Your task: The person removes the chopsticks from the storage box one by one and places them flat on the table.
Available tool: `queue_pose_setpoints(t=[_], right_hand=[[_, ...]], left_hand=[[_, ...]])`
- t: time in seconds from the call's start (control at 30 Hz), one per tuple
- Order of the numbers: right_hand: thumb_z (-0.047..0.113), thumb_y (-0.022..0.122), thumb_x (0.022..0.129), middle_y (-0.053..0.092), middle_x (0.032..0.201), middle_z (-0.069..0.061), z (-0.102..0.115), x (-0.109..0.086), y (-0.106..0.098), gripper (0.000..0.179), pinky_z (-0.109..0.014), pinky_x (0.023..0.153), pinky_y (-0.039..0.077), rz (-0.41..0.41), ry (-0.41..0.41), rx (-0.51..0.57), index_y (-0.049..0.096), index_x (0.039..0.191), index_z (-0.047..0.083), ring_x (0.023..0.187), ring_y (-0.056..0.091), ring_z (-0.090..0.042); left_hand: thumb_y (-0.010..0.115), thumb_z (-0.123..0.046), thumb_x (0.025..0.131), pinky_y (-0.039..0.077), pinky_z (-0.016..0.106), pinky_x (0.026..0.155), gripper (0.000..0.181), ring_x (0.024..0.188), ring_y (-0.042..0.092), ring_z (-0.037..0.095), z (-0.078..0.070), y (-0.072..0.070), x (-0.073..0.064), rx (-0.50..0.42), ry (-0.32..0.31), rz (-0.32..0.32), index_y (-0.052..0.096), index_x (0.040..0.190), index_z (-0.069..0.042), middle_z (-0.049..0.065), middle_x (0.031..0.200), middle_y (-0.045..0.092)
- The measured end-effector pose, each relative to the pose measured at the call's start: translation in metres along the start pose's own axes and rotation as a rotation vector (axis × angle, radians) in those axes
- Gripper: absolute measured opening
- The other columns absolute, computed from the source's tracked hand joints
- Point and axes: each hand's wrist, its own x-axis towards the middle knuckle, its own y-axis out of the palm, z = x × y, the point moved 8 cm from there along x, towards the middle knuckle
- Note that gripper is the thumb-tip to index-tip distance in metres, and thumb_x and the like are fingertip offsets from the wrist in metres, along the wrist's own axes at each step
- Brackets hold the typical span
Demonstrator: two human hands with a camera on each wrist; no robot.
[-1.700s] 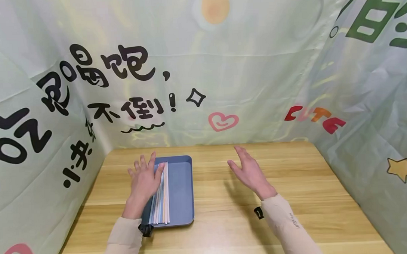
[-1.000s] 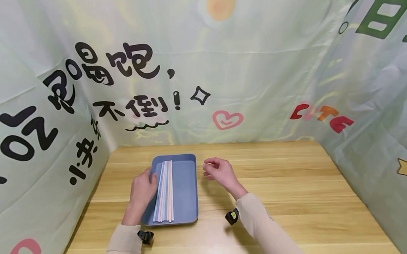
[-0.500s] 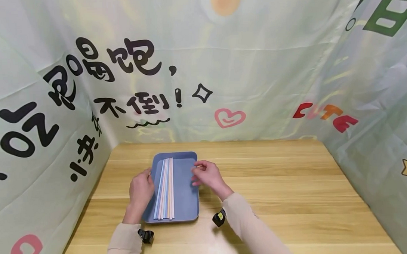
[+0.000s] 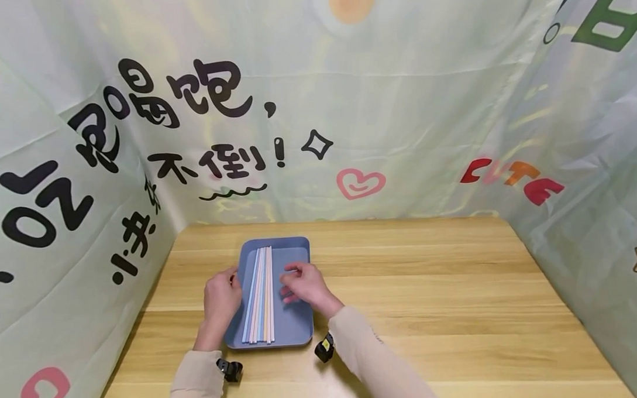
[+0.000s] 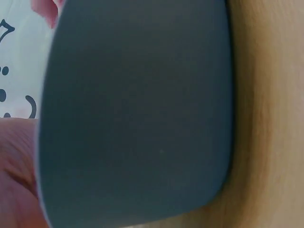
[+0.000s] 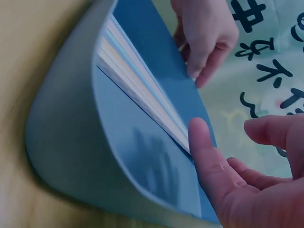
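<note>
A blue-grey rectangular tray (image 4: pixel 294 328) stands on the wooden table, left of centre. Along its left half lies a bundle of long, thin pastel sticks (image 4: pixel 258 295), in white, pink, blue and cream. My left hand (image 4: pixel 222 296) grips the tray's left rim, thumb and finger at the edge; the right wrist view shows this left hand (image 6: pixel 209 38) across the tray. Over the tray's right half hovers my right hand (image 4: pixel 304 284), holding nothing, with thumb and forefinger apart and fingers loosely bent. In the left wrist view, the tray's outer wall (image 5: pixel 137 114) fills most of the frame.
Printed cloth (image 4: pixel 410 119) with lettering and drawings walls in the table at the back and both sides. The wooden tabletop (image 4: pixel 432 300) extends right of the tray. Each wrist carries a small black camera (image 4: pixel 324 347).
My left hand has come down from above the sticks to the tray's left rim. My right hand has swung left from the open table to over the tray, its fingers bending.
</note>
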Motion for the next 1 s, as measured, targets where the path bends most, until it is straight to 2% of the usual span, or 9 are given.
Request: queue_pose_setpoints(t=[0.2,0.43,0.77,1.0], right_hand=[[0.005,0.068,0.096,0.071,0.106,-0.028,-0.009,0.004,0.011,0.044,-0.044,0.070,0.065,-0.002,0.036,-0.033,0.057,0.135,-0.014,0.083,0.076,-0.037],[0.005,0.068,0.096,0.071,0.100,-0.028,-0.012,0.004,0.016,0.035,-0.042,0.066,0.065,-0.013,0.061,-0.080,0.062,0.126,-0.013,0.077,0.075,-0.034],[0.005,0.070,0.096,0.072,0.098,-0.021,-0.016,0.001,0.023,0.022,-0.044,0.067,0.065,-0.024,0.086,-0.126,0.067,0.112,-0.009,0.077,0.075,-0.032],[0.002,0.069,0.095,0.069,0.086,-0.017,-0.021,0.002,0.028,0.012,-0.042,0.062,0.064,-0.036,0.092,-0.132,0.069,0.103,-0.008,0.066,0.073,-0.027]], left_hand=[[0.062,0.006,0.095,0.057,0.058,0.090,0.031,0.107,0.070,0.049,-0.003,0.001,0.000,0.008,0.065,-0.028,0.070,0.124,0.013,0.032,0.117,0.072],[0.062,0.009,0.094,0.058,0.056,0.092,0.033,0.111,0.070,0.048,-0.006,0.002,0.001,-0.004,0.095,-0.037,0.069,0.126,0.014,0.031,0.121,0.070],[0.062,0.009,0.094,0.059,0.054,0.090,0.033,0.110,0.070,0.046,-0.001,0.006,0.002,-0.003,0.085,-0.009,0.068,0.126,0.015,0.031,0.120,0.070],[0.063,0.009,0.094,0.059,0.054,0.090,0.033,0.108,0.070,0.046,-0.002,0.005,0.002,-0.012,0.092,-0.019,0.068,0.126,0.016,0.032,0.119,0.070]])
